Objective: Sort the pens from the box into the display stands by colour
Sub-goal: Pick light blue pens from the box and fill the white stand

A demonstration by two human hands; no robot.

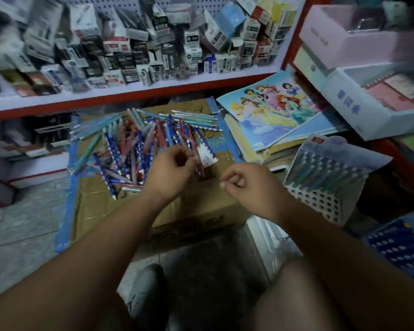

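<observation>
Flat brown cardboard box carries a loose pile of slim pens, blue-dotted, red and teal, lying crosswise. Right of it stands a white perforated plastic display stand. The left hand pinches a red pen pointing away over the pile's near edge; the right hand has curled fingers, grip unclear

left hand: fingers curled by red pens, motion-blurred, grip unclear
right hand: fingertips pinched, anything between them too small to tell
shelf boxes: print blurred, unreadable
display stand: pens behind cloudy cover, colours vague
blue stand: cut off by right edge
</observation>
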